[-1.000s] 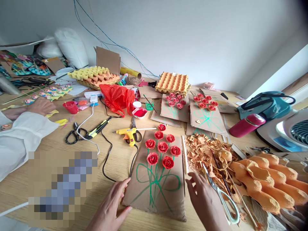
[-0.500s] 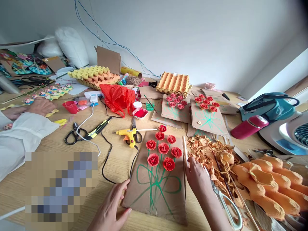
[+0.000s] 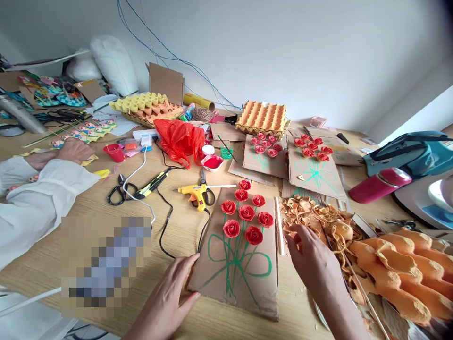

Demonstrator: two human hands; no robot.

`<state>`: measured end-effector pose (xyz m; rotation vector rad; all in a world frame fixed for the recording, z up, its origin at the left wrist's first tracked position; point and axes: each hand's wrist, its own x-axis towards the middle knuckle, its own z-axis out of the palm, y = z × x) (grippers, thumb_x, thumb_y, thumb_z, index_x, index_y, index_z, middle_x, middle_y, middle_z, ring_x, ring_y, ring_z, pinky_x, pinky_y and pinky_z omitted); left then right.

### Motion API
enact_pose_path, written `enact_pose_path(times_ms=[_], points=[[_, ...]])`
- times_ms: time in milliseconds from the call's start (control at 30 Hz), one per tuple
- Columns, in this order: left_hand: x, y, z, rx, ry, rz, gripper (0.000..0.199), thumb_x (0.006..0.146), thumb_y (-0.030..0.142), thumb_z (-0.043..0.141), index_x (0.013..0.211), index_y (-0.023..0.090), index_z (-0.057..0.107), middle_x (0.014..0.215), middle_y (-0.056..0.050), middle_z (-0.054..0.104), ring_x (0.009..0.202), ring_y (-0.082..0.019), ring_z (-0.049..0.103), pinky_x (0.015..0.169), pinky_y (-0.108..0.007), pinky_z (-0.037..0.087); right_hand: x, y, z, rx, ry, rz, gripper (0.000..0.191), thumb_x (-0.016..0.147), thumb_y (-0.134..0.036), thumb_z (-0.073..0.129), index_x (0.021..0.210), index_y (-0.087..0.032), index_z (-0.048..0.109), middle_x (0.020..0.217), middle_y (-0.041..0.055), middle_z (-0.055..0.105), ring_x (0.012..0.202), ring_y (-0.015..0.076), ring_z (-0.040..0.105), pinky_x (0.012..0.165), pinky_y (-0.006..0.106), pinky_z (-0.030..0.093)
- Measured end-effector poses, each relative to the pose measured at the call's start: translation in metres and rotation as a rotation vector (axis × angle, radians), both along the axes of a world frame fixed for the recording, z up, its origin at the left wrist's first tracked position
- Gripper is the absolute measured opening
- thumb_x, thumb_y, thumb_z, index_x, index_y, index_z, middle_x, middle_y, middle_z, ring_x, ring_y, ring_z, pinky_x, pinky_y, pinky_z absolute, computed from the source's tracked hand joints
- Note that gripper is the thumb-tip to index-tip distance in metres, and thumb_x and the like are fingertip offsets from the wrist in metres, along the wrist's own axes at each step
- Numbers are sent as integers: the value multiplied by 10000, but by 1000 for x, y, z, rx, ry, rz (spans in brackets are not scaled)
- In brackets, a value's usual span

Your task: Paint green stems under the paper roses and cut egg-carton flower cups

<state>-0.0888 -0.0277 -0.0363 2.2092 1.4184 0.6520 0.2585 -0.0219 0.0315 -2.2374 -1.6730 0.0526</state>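
Observation:
In front of me lies a cardboard panel (image 3: 240, 278) with several red paper-like roses (image 3: 247, 213) on it, above green painted stems and a bow. My left hand (image 3: 173, 288) rests at its lower left edge, thumb and fingers apart. Just right of the panel, my right hand (image 3: 307, 250) hovers at the orange egg-carton scraps (image 3: 311, 208), fingers loosely bent and apart, with nothing seen in them. A white glue stick (image 3: 280, 226) lies between that hand and the panel. Past the panel's upper left corner sits a yellow glue gun (image 3: 197, 194).
Another person's hand (image 3: 74, 150) works at the left. Black scissors (image 3: 120, 190), a yellow cutter (image 3: 153, 185), a red paint dish (image 3: 212, 162) and a red plastic bag (image 3: 180, 141) lie beyond. Orange egg cartons (image 3: 392, 274) and a red bottle (image 3: 380, 185) stand right.
My right hand has left the white glue stick and moved right, over the scraps. My left hand stays at the panel's edge. The view has shifted slightly.

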Motion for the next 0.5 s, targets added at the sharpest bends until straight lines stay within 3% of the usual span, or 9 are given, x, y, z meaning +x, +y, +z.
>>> enact_pose_path(times_ms=[133, 333, 433, 500], points=[[0, 2, 12, -18, 40, -31, 664, 768, 96, 581, 1395, 284, 471, 1239, -77, 641, 1077, -235, 669, 922, -350, 585, -1, -18, -10, 24, 57, 32, 211, 931, -392, 470, 982, -243, 610, 769, 18, 676, 564, 164, 600, 496, 256, 359], [4, 2, 40, 89, -32, -18, 374, 889, 163, 521, 1252, 247, 556, 1058, -53, 678, 878, -179, 681, 836, -286, 575, 2, -50, -31, 46, 148, 70, 259, 967, -422, 434, 1015, -233, 605, 730, 16, 665, 508, 155, 584, 498, 264, 413], [22, 7, 66, 117, -155, -51, 394, 887, 71, 446, 1223, 232, 573, 1054, -56, 672, 950, -168, 672, 871, -265, 551, 5, -59, -34, 65, 177, 63, 268, 970, -437, 446, 1019, -234, 615, 745, 18, 684, 483, 146, 575, 477, 259, 425], [45, 10, 94, 48, -281, -120, 439, 869, 15, 412, 1204, 236, 591, 1055, -48, 671, 957, -147, 668, 870, -244, 545, 5, -63, -36, 83, 202, 67, 266, 963, -434, 459, 1013, -231, 624, 753, 19, 691, 477, 139, 579, 478, 252, 442]])
